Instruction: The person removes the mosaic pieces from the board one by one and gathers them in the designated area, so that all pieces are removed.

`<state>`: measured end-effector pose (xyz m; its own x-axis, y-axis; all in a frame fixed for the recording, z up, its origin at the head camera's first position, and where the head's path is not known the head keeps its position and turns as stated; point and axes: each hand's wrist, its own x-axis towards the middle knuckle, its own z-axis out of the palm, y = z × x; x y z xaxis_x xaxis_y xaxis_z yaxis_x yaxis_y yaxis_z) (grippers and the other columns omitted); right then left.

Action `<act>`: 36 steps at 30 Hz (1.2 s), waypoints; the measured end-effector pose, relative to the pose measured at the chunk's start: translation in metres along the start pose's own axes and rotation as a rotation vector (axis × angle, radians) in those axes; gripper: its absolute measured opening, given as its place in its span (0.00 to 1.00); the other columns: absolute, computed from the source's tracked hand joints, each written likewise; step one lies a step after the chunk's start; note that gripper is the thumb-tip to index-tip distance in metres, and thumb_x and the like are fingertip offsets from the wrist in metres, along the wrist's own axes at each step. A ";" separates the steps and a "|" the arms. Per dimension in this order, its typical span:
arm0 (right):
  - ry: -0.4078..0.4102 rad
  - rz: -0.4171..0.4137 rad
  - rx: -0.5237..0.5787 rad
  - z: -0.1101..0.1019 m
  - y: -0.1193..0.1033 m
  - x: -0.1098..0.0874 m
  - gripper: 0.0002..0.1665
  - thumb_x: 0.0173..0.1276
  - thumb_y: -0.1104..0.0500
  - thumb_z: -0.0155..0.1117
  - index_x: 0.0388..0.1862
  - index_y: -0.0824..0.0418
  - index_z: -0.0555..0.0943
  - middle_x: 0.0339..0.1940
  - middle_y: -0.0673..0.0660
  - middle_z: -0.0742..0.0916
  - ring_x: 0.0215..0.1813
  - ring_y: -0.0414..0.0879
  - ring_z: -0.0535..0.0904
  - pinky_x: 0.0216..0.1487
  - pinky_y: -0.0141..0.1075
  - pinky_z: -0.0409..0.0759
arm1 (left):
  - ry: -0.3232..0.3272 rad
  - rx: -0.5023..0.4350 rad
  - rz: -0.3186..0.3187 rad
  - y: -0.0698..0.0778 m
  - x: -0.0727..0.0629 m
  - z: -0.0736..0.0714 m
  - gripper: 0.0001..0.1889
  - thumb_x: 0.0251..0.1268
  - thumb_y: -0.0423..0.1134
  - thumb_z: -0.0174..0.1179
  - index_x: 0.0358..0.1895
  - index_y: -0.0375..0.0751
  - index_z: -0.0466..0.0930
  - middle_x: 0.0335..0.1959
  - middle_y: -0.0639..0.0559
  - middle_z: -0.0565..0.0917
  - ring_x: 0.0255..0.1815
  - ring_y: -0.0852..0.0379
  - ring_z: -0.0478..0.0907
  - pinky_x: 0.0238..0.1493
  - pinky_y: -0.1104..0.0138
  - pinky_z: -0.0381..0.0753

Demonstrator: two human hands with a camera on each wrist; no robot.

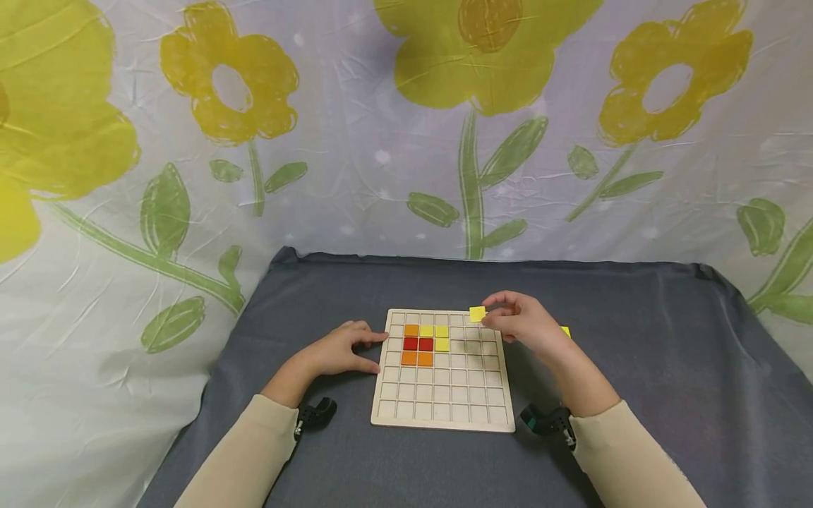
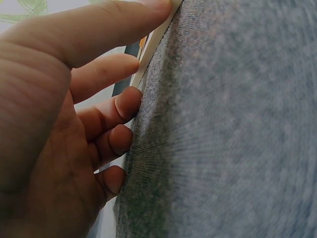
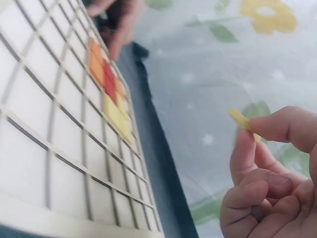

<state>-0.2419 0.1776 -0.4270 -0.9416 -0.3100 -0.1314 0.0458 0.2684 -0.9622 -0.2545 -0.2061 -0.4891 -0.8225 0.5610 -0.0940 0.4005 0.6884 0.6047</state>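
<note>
The right grip point(image 1: 521, 321) pinches a yellow tile point(image 1: 477, 314) between thumb and fingers, held up over the far right corner of a gridded wooden board point(image 1: 457, 395). To that grip's left, orange tiles point(image 1: 417, 359), red tiles point(image 1: 411, 343) and seated yellow tiles point(image 1: 442, 344) fill squares side by side. A further yellow piece point(image 1: 565, 331) shows to its right, partly hidden by the wrist. The left grip point(image 1: 339, 349) is spread, thumb and forefinger touching the board's left edge. Under both grips lies a dark grey, cloth-covered tabletop point(image 1: 667, 367); beyond them a pale, creased hanging point(image 1: 343, 141) rises, printed with yellow flowers point(image 1: 267, 70) and green stems point(image 1: 468, 183), continuing down either side.
</note>
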 end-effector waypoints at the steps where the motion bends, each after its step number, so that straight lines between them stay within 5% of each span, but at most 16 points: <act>1: 0.000 0.001 0.005 -0.004 0.000 0.000 0.21 0.73 0.63 0.66 0.61 0.68 0.75 0.41 0.57 0.88 0.25 0.45 0.64 0.35 0.42 0.68 | 0.001 0.001 0.001 0.000 0.000 0.000 0.38 0.56 0.52 0.78 0.71 0.47 0.78 0.38 0.56 0.73 0.42 0.54 0.65 0.43 0.59 0.65; 11: 0.028 0.049 0.046 -0.042 0.000 -0.006 0.27 0.74 0.58 0.68 0.65 0.69 0.72 0.33 0.49 0.80 0.21 0.43 0.57 0.29 0.39 0.63 | 0.009 0.003 0.002 -0.001 0.001 0.001 0.38 0.56 0.52 0.78 0.71 0.47 0.78 0.38 0.56 0.73 0.42 0.54 0.64 0.43 0.59 0.65; 23: 0.051 0.056 -0.006 -0.087 0.006 -0.020 0.28 0.74 0.55 0.68 0.66 0.67 0.73 0.29 0.46 0.74 0.23 0.43 0.58 0.33 0.38 0.65 | 0.010 -0.006 0.004 0.002 0.000 0.000 0.38 0.56 0.52 0.78 0.71 0.46 0.78 0.38 0.56 0.73 0.41 0.54 0.65 0.42 0.59 0.66; 32: 0.053 0.080 -0.082 -0.124 0.014 -0.036 0.27 0.74 0.51 0.69 0.66 0.61 0.76 0.47 0.44 0.83 0.37 0.41 0.74 0.52 0.40 0.75 | 0.007 -0.007 0.001 0.001 -0.001 0.000 0.38 0.56 0.52 0.78 0.71 0.46 0.78 0.38 0.55 0.73 0.41 0.54 0.65 0.42 0.59 0.66; 36: 0.081 0.101 -0.131 -0.140 0.021 -0.043 0.32 0.73 0.49 0.70 0.68 0.63 0.74 0.38 0.43 0.79 0.35 0.42 0.71 0.46 0.38 0.73 | 0.005 -0.009 -0.005 -0.001 -0.001 0.000 0.39 0.55 0.53 0.78 0.71 0.47 0.78 0.38 0.56 0.73 0.42 0.54 0.65 0.42 0.58 0.66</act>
<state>-0.2471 0.3240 -0.4088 -0.9585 -0.2023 -0.2010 0.1028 0.4125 -0.9051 -0.2537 -0.2068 -0.4896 -0.8267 0.5550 -0.0927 0.3928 0.6872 0.6112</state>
